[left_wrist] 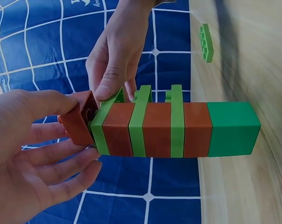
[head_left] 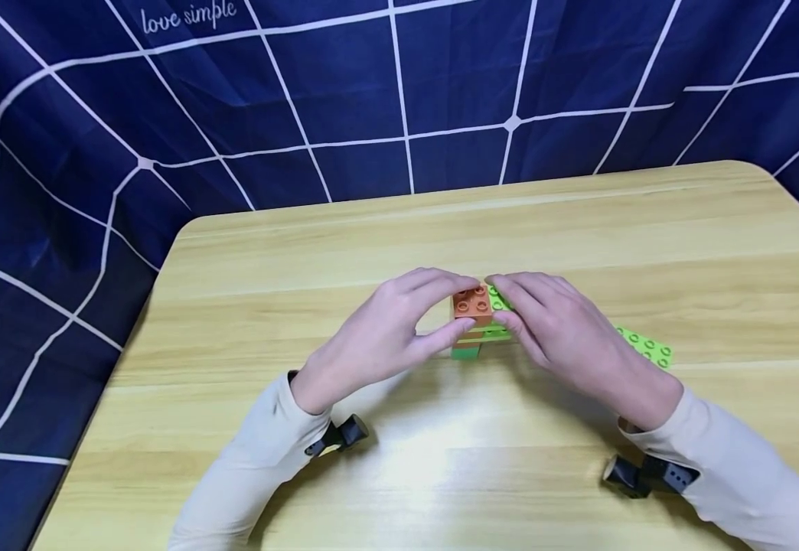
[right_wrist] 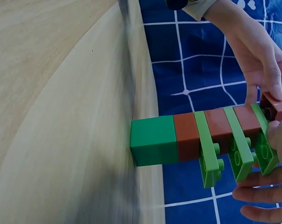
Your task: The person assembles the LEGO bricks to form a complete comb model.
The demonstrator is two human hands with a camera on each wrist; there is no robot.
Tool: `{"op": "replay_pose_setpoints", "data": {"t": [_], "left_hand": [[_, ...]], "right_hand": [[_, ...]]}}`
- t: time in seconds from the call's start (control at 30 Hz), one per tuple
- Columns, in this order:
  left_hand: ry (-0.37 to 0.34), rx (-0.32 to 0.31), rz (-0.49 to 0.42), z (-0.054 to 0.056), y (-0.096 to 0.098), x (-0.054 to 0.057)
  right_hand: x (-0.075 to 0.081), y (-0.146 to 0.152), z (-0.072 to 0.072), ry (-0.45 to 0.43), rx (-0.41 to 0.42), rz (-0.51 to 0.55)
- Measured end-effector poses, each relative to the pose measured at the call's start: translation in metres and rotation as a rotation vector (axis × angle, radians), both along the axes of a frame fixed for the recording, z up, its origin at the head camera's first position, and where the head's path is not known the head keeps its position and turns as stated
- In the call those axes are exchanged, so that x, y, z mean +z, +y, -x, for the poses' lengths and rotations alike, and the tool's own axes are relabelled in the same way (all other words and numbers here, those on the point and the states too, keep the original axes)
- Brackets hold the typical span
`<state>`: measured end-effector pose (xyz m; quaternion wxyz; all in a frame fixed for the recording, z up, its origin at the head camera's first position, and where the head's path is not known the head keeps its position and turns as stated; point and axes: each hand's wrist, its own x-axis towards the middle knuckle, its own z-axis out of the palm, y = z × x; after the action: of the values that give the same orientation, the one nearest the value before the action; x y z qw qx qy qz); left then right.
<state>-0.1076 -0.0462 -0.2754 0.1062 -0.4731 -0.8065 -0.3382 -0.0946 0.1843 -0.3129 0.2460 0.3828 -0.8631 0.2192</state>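
Observation:
A tower of toy building bricks stands upright on the table, with a dark green brick [left_wrist: 234,128] at its base. Above that, brown bricks [left_wrist: 163,129] alternate with light green plates [left_wrist: 177,121] that jut out to the right. My left hand [head_left: 389,317] pinches the topmost brown brick [head_left: 471,304] between thumb and fingers. In the left wrist view this brick sits tilted against the uppermost light green plate [left_wrist: 100,128], with a gap along one side. My right hand [head_left: 565,329] grips the jutting end of that plate, thumb on the near side.
A loose light green plate [head_left: 647,348] lies on the wooden table [head_left: 269,306], partly behind the right wrist. Dark blue cloth with white lines [head_left: 351,92] hangs behind and left of the table. Small black cameras [head_left: 351,431] are strapped at both wrists.

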Motion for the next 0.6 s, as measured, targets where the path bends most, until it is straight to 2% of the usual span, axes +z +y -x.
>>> {"op": "replay_pose_setpoints", "data": {"t": [0.3, 0.6], "left_hand": [[-0.014, 0.022, 0.027, -0.0012, 0.0014, 0.0022], [-0.017, 0.015, 0.036, -0.0028, 0.0018, 0.0024]], "right_hand": [[0.002, 0.001, -0.0002, -0.011, -0.006, -0.017], [0.0034, 0.0007, -0.0016, -0.013, 0.001, -0.014]]}}
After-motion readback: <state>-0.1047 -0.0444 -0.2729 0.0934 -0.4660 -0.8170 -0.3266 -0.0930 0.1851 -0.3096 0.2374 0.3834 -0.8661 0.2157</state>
